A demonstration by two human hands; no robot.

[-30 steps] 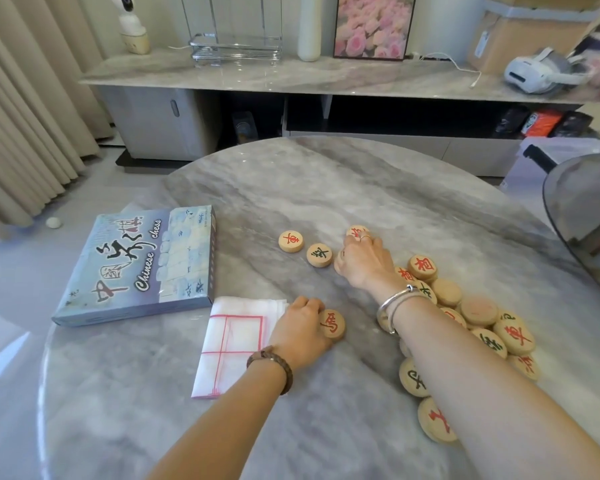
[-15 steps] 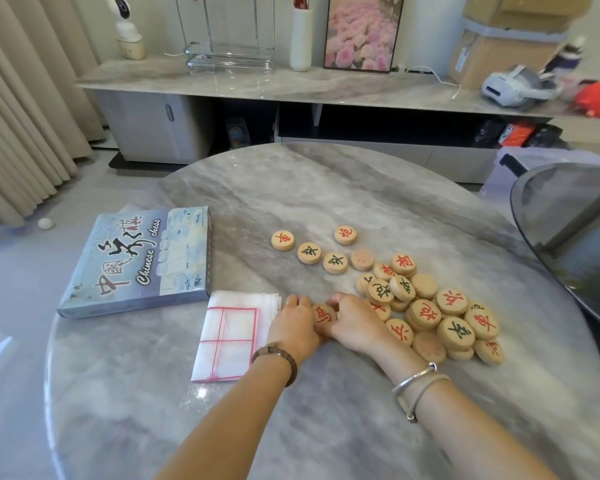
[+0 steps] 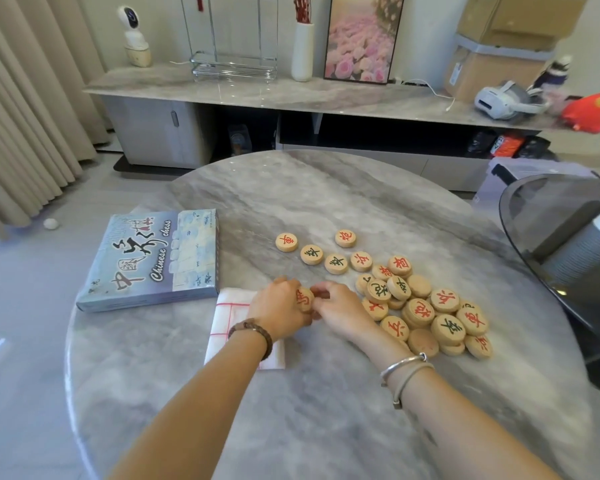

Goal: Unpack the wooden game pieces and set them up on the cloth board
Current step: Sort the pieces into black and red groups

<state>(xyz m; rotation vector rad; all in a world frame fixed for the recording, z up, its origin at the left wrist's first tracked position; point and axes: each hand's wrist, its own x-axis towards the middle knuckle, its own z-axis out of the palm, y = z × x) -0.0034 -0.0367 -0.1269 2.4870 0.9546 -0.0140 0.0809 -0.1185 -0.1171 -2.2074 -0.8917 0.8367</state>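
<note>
A pile of round wooden game pieces with red and black characters lies on the marble table, right of centre. A short row of single pieces runs up and left from the pile. The folded white cloth board with red lines lies beside the game box, partly under my left wrist. My left hand grips a red-marked piece, tilted on edge. My right hand touches that same piece from the right, fingers curled at it.
The blue Chinese chess box lies closed at the table's left. A dark glass side table overlaps the right edge. Behind stands a long marble sideboard with a vase, a picture and cardboard boxes.
My right hand came back from the far row of pieces to meet my left hand at the red-marked piece. The camera view has tilted upward slightly.
</note>
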